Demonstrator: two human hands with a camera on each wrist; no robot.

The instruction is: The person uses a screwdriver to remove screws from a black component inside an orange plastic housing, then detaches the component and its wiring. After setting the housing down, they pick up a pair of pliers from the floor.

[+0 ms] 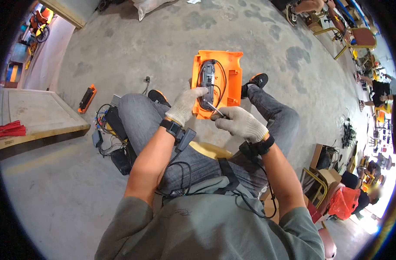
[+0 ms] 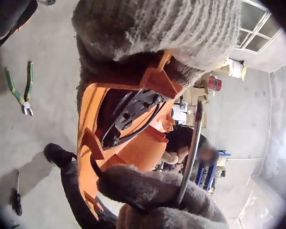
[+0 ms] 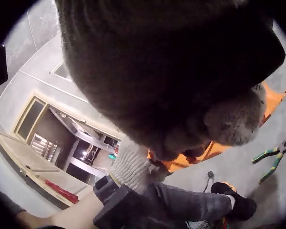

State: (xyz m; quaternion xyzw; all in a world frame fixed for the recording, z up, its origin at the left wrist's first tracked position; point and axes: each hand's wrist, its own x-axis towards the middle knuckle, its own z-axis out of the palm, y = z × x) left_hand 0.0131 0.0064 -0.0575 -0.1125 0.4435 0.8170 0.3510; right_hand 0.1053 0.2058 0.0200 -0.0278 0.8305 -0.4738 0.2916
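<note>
An orange plastic housing (image 1: 233, 82) is held up between the knees, its hollow inside facing me. Set in it is a black part (image 1: 208, 76) with black cables looped around it. My gloved left hand (image 1: 185, 105) grips the housing's left edge, with a finger reaching over the black part. In the gloved right hand (image 1: 242, 122) is a screwdriver (image 1: 217, 109), whose metal shaft points at the lower end of the black part. The left wrist view shows that shaft (image 2: 190, 152) rising from the right hand's fingers; its handle is hidden in the glove.
Green-handled pliers (image 2: 24, 90) and another screwdriver (image 2: 18, 195) lie on the concrete floor. Left of the legs are a black and orange piece (image 1: 87, 99) and tangled cables with black boxes (image 1: 120, 160). A wooden panel (image 1: 42, 112) carries red strips. Other people and chairs are at the right.
</note>
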